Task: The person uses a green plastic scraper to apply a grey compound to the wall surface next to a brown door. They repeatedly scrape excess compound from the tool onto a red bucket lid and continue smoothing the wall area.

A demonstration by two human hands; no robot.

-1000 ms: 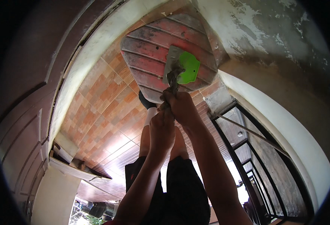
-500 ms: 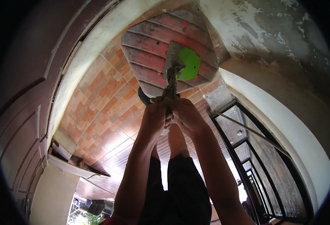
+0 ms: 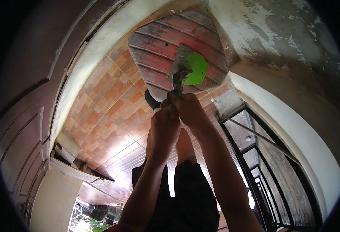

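Both my hands are stretched down in front of me, one behind the other, on a thin grey twisted handle [image 3: 177, 82]. My right hand [image 3: 188, 111] grips it farther out, and my left hand [image 3: 164, 127] is closed just behind, touching the right. The handle ends in a tool head with a grey plate [image 3: 180, 58] and a bright green pad [image 3: 196, 69]. This head rests on a red ribbed doormat [image 3: 158, 42] lying on the tiled floor [image 3: 108, 116]. My bare foot [image 3: 185, 145] and black shorts [image 3: 193, 197] show below the hands.
A dark wooden door [image 3: 27, 116] and its pale threshold [image 3: 88, 65] run along the left. A stained plaster wall [image 3: 286, 50] curves on the right above a black metal grille [image 3: 263, 162]. A black object [image 3: 151, 99] lies by the mat's near edge.
My left hand has slid up the handle to sit right behind the right hand. The green tool head has shifted slightly on the mat.
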